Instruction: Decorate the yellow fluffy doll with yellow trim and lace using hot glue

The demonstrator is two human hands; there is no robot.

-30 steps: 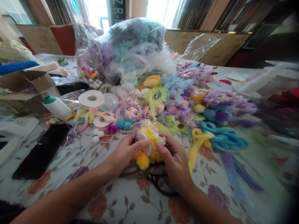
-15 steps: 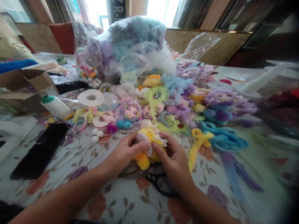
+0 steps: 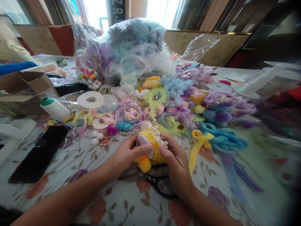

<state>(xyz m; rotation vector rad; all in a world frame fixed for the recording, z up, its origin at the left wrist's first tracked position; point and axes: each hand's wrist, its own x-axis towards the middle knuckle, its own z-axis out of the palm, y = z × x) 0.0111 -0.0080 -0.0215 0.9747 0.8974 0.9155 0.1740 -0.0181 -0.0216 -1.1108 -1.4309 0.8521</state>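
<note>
Between my two hands is a fluffy yellow doll ornament (image 3: 154, 143) with a pale oval piece on its left side, beads along its upper right and a yellow pompom below. My left hand (image 3: 131, 152) grips it from the left, thumb lying across the pale oval. From the right, my right hand (image 3: 175, 157) closes on the yellow ruffle and beads, its thumb on the near side. Black-handled scissors (image 3: 156, 185) lie on the cloth just under my hands, partly covered by them. Dolls with big painted eyes (image 3: 131, 111) lie right behind.
A black phone (image 3: 39, 153), a thread cone (image 3: 55, 109) and a ribbon spool (image 3: 91, 99) are at left. Yellow ribbon (image 3: 199, 142) and blue plush strips (image 3: 222, 138) lie at right. A large clear bag (image 3: 138, 40) of fluffy items stands behind. A cardboard box (image 3: 25, 91) sits far left.
My right thumb has drawn back to the right, off the pale oval and onto the yellow ruffle. My left hand keeps its hold. The view has shifted slightly.
</note>
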